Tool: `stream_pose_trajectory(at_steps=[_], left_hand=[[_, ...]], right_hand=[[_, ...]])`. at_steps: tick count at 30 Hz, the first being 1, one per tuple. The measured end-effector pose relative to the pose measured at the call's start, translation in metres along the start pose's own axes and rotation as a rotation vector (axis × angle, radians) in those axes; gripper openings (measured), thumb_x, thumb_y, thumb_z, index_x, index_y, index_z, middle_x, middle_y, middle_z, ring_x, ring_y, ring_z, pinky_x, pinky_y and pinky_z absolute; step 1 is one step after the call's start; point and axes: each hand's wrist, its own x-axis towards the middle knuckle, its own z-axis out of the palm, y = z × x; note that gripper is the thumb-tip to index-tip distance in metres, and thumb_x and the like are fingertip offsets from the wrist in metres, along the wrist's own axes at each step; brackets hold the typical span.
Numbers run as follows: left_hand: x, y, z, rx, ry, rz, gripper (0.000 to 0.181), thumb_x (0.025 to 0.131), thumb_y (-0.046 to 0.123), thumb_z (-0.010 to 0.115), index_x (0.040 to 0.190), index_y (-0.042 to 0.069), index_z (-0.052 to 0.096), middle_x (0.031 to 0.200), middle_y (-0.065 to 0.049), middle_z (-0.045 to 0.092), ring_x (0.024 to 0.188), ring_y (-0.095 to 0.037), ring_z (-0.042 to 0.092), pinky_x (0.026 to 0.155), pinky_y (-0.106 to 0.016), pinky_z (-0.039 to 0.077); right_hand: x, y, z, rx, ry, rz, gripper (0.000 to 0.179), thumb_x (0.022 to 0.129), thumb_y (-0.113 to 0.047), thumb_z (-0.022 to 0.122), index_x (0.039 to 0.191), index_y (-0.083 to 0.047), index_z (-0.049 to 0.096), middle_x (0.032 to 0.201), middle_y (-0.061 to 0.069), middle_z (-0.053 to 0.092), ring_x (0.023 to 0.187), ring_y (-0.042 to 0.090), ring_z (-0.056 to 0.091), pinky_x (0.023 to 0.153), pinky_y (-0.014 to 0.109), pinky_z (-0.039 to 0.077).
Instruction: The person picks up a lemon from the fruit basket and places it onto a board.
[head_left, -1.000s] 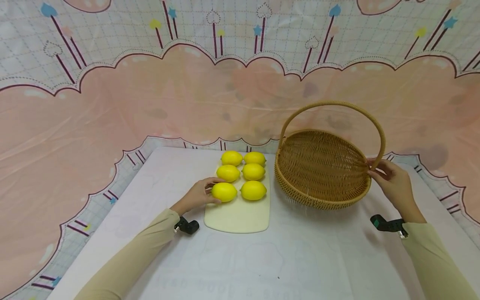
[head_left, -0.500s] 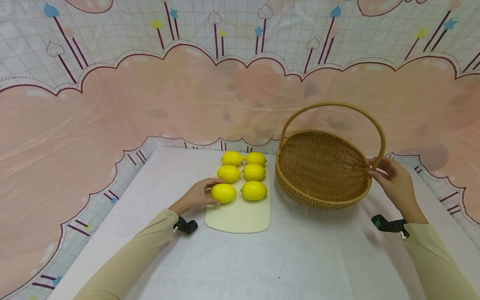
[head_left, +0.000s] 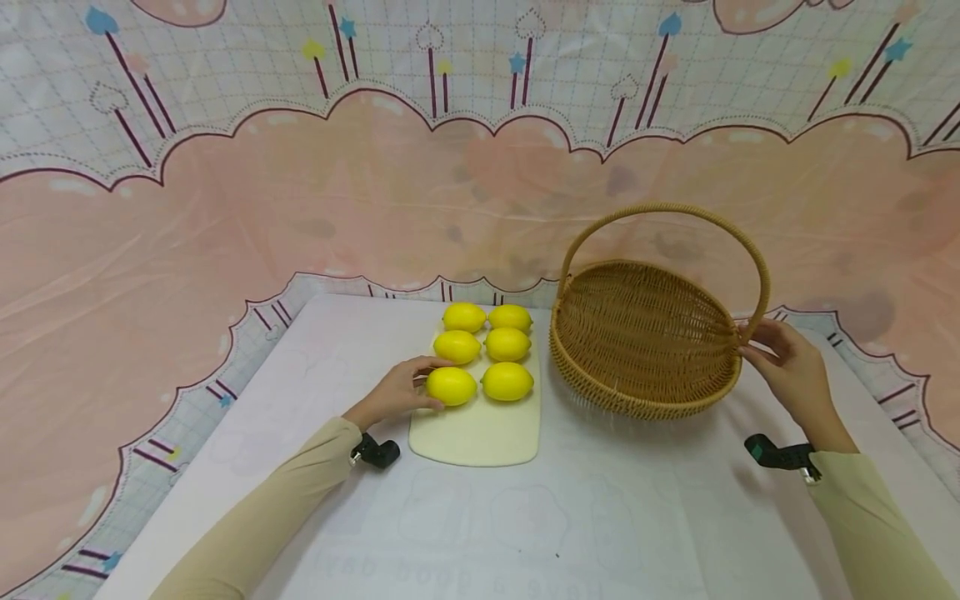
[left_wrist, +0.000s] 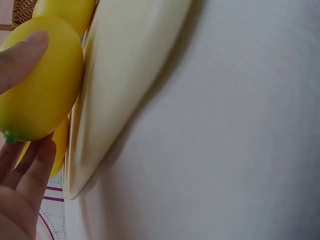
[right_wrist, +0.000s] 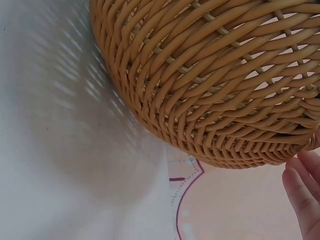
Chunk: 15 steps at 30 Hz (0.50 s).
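Observation:
Several yellow lemons lie in two columns on a cream cutting board (head_left: 480,433). My left hand (head_left: 401,385) holds the front-left lemon (head_left: 452,387) between thumb and fingers. In the left wrist view the thumb (left_wrist: 22,57) lies on one side of that lemon (left_wrist: 45,95) and the fingers are on the other, with its green tip showing. To the right a tilted wicker basket (head_left: 645,333) shows its hollow inside. My right hand (head_left: 787,367) pinches its right rim at the foot of the handle; in the right wrist view fingertips (right_wrist: 302,185) touch the woven basket (right_wrist: 200,90).
A white table (head_left: 480,533) lies under everything. A patterned pink and white cloth (head_left: 375,200) hangs behind and spreads along both sides. The front-right lemon (head_left: 507,382) lies beside the held one. Black wrist cameras (head_left: 375,452) are strapped to both arms.
The front-left lemon and the left hand have shifted very slightly, first left and then right. The right hand stays at the basket's rim, and the basket barely moves.

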Motion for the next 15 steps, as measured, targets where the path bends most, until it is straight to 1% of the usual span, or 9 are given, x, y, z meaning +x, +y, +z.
stream_pose_trajectory(at_steps=[3,6,8,10,12,14,15], left_hand=[[0.001,-0.001,0.000,0.005,-0.007,0.006,0.064,0.074,0.018,0.080,0.131,0.006,0.053,0.136,-0.016,0.050,0.122,-0.035,0.049,0.107,-0.048,0.039],[0.001,-0.001,-0.003,-0.016,-0.005,0.011,0.065,0.074,0.017,0.080,0.131,0.005,0.052,0.136,-0.016,0.051,0.124,-0.034,0.048,0.108,-0.047,0.038],[0.000,0.001,-0.004,-0.031,-0.001,0.012,0.067,0.074,0.019,0.080,0.132,0.004,0.051,0.136,-0.016,0.051,0.125,-0.034,0.047,0.109,-0.046,0.038],[-0.002,0.003,-0.007,-0.038,0.030,0.011,0.065,0.074,0.022,0.080,0.131,0.004,0.052,0.134,-0.015,0.052,0.126,-0.033,0.048,0.109,-0.045,0.038],[-0.005,0.006,-0.009,-0.031,0.062,0.023,0.060,0.078,0.026,0.076,0.129,0.004,0.054,0.132,-0.015,0.054,0.125,-0.033,0.049,0.108,-0.046,0.038],[-0.009,0.010,-0.012,-0.022,0.115,0.054,0.050,0.083,0.026,0.071,0.126,0.004,0.057,0.128,-0.014,0.057,0.122,-0.032,0.051,0.107,-0.046,0.040],[-0.011,0.012,-0.013,-0.009,0.151,0.076,0.044,0.086,0.025,0.069,0.124,0.004,0.058,0.126,-0.014,0.058,0.120,-0.032,0.052,0.106,-0.047,0.041]], right_hand=[[0.000,-0.001,-0.001,-0.010,0.006,-0.001,0.037,0.087,-0.002,0.063,0.123,-0.006,0.055,0.106,-0.031,0.050,0.098,-0.022,0.046,0.079,-0.004,0.041],[-0.001,-0.003,-0.004,-0.020,0.015,0.004,0.038,0.088,-0.006,0.063,0.125,-0.004,0.053,0.104,-0.034,0.048,0.097,-0.024,0.045,0.078,-0.005,0.040],[-0.002,-0.007,-0.006,-0.007,0.022,-0.001,0.039,0.089,-0.006,0.062,0.126,-0.004,0.052,0.105,-0.035,0.048,0.097,-0.023,0.046,0.078,-0.005,0.039],[-0.003,-0.012,-0.009,0.032,0.039,-0.004,0.042,0.088,-0.004,0.062,0.129,-0.005,0.051,0.106,-0.033,0.049,0.098,-0.021,0.048,0.080,-0.004,0.040],[-0.005,-0.018,-0.011,0.047,0.070,-0.010,0.045,0.088,-0.002,0.062,0.131,-0.008,0.050,0.108,-0.031,0.051,0.100,-0.019,0.049,0.081,-0.004,0.040],[-0.007,-0.026,-0.014,0.047,0.111,-0.012,0.047,0.087,-0.002,0.062,0.132,-0.009,0.049,0.110,-0.029,0.052,0.103,-0.017,0.050,0.084,-0.003,0.040],[-0.007,-0.031,-0.016,0.040,0.146,-0.014,0.047,0.087,-0.001,0.063,0.132,-0.009,0.050,0.110,-0.028,0.052,0.104,-0.016,0.050,0.086,-0.002,0.040]])
